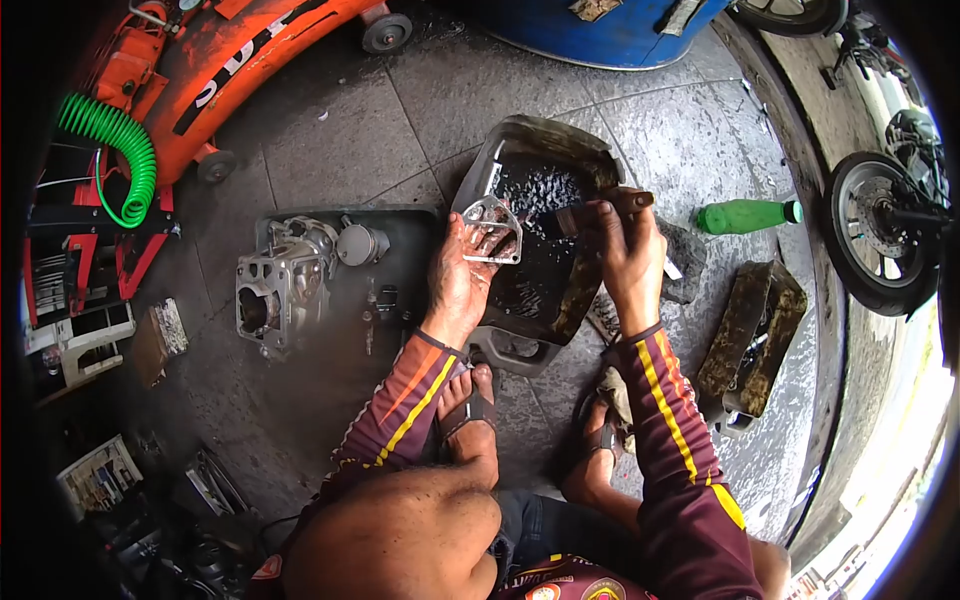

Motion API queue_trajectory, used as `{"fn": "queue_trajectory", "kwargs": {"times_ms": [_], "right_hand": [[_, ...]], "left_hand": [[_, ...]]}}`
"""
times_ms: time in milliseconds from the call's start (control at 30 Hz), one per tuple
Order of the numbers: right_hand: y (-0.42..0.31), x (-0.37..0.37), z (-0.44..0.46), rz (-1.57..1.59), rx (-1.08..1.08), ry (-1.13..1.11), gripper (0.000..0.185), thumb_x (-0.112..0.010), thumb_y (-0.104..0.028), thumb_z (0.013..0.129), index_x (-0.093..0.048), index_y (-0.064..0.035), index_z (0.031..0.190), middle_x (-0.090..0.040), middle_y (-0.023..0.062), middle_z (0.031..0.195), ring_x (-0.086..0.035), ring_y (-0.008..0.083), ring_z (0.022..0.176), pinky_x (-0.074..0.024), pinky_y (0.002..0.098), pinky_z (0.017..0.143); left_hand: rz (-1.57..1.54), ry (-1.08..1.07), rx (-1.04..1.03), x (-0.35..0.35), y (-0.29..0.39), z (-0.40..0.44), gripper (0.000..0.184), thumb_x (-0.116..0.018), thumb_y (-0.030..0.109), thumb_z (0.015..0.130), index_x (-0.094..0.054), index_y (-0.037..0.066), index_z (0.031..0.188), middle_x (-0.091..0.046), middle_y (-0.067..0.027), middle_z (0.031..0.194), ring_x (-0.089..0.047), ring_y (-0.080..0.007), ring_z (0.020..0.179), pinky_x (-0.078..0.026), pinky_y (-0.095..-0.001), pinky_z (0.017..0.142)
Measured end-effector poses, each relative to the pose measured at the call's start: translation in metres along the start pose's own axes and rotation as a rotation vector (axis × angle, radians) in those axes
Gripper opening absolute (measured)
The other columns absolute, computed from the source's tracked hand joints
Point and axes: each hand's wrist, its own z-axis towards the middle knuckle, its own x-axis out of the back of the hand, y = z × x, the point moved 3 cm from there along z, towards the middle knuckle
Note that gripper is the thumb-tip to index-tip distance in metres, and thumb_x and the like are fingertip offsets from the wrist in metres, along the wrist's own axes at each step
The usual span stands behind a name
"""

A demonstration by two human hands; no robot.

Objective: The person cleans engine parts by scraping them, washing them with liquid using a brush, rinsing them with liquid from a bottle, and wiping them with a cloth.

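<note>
The bracket point(492, 229) sits on the fingers of the left hand point(461, 272), half open, thumb at its edge, above the basin's left side. The right hand point(632, 256) curls shut around a brush point(632, 200) over the basin point(588, 278). Farther off: a blue drum point(570, 38).

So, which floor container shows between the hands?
The middle basin, between the left hand and the right hand; the tray with metal parts lies left of both, the grimy box right.
</note>
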Motion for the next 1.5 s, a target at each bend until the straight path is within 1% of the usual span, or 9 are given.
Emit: {"fn": "queue_trajectory", "kwargs": {"times_ms": [167, 367, 500, 667, 800, 867, 1100, 1267, 1500], "right_hand": [[-0.002, -0.005, -0.004, 0.403, -0.203, -0.113, 0.025, -0.063, -0.019, 0.095, -0.061, 0.0025, 0.106, -0.071, 0.0120, 0.092, -0.070, 0.0171, 0.079, -0.0545, 0.0302, 0.070], [-0.031, 0.009, -0.002, 0.385, -0.150, -0.188, 0.025, -0.063, -0.017, 0.095, -0.059, 0.0029, 0.110, -0.071, 0.0122, 0.091, -0.071, 0.0177, 0.079, -0.0552, 0.0286, 0.068], [-0.036, 0.007, -0.002, 0.368, -0.111, -0.189, 0.022, -0.062, -0.016, 0.096, -0.060, 0.0024, 0.108, -0.071, 0.0115, 0.091, -0.070, 0.0169, 0.078, -0.0547, 0.0280, 0.068], [-0.028, 0.013, 0.005, 0.125, -0.007, 0.018, 0.017, -0.060, -0.010, 0.095, -0.060, 0.0028, 0.105, -0.072, 0.0152, 0.088, -0.072, 0.0210, 0.078, -0.0542, 0.0311, 0.068], [0.003, -0.006, 0.002, -0.302, 0.202, -0.188, 0.014, -0.063, -0.011, 0.091, -0.059, -0.0065, 0.104, -0.069, 0.0190, 0.084, -0.069, 0.0377, 0.078, -0.0526, 0.0405, 0.067], [0.012, -0.006, -0.003, -0.200, 0.177, -0.195, 0.013, -0.063, -0.011, 0.091, -0.059, -0.0048, 0.101, -0.068, 0.0188, 0.082, -0.068, 0.0382, 0.076, -0.0520, 0.0409, 0.065], [-0.045, -0.006, 0.000, 0.397, 0.031, -0.105, 0.015, -0.065, -0.011, 0.093, -0.062, -0.0027, 0.105, -0.072, 0.0086, 0.086, -0.068, 0.0122, 0.077, -0.0518, 0.0268, 0.069], [-0.037, -0.007, 0.003, -0.015, 0.176, -0.041, 0.015, -0.064, -0.010, 0.093, -0.061, -0.0006, 0.103, -0.071, 0.0162, 0.081, -0.073, 0.0228, 0.075, -0.0536, 0.0321, 0.064], [-0.054, -0.019, -0.010, 0.229, 0.101, -0.162, 0.013, -0.064, -0.008, 0.092, -0.060, -0.0009, 0.103, -0.072, 0.0150, 0.085, -0.072, 0.0209, 0.072, -0.0524, 0.0322, 0.062]], "left_hand": [[0.206, 0.087, -0.048, 0.006, -0.009, 0.007, 0.040, -0.040, 0.038, 0.105, -0.053, 0.010, 0.130, -0.064, -0.0080, 0.119, -0.062, -0.0176, 0.109, -0.052, -0.0349, 0.087], [0.631, 0.102, -0.098, 0.000, -0.009, 0.008, 0.034, -0.046, 0.033, 0.103, -0.054, 0.016, 0.131, -0.064, -0.0015, 0.121, -0.062, -0.0131, 0.104, -0.053, -0.0342, 0.080], [-0.055, -0.172, 0.231, -0.013, -0.019, 0.007, 0.052, -0.034, 0.044, 0.104, -0.048, 0.008, 0.138, -0.052, -0.0093, 0.138, -0.055, -0.0262, 0.120, -0.051, -0.0494, 0.098], [-0.108, -0.164, 0.181, -0.010, -0.008, 0.007, 0.066, -0.032, 0.053, 0.101, -0.041, 0.003, 0.143, -0.049, -0.0164, 0.140, -0.052, -0.0302, 0.125, -0.047, -0.0533, 0.102], [-0.194, -0.204, 0.140, -0.013, 0.000, 0.009, 0.069, -0.032, 0.057, 0.100, -0.039, 0.005, 0.145, -0.050, -0.0155, 0.140, -0.053, -0.0309, 0.124, -0.046, -0.0523, 0.102], [-0.129, -0.129, 0.137, -0.011, 0.000, 0.008, 0.070, -0.033, 0.059, 0.100, -0.039, 0.006, 0.144, -0.051, -0.0149, 0.139, -0.053, -0.0302, 0.124, -0.046, -0.0514, 0.102], [-0.054, -0.077, 0.135, -0.013, -0.008, 0.010, 0.066, -0.035, 0.061, 0.099, -0.048, 0.011, 0.139, -0.059, -0.0088, 0.128, -0.059, -0.0250, 0.112, -0.051, -0.0464, 0.095], [0.025, -0.025, 0.108, -0.012, -0.009, 0.008, 0.063, -0.036, 0.061, 0.099, -0.050, 0.013, 0.137, -0.062, -0.0078, 0.121, -0.062, -0.0251, 0.107, -0.054, -0.0459, 0.090], [-0.027, -0.058, 0.132, -0.009, -0.009, 0.007, 0.065, -0.033, 0.064, 0.098, -0.049, 0.014, 0.136, -0.062, -0.0128, 0.120, -0.063, -0.0263, 0.108, -0.055, -0.0457, 0.090]]}}
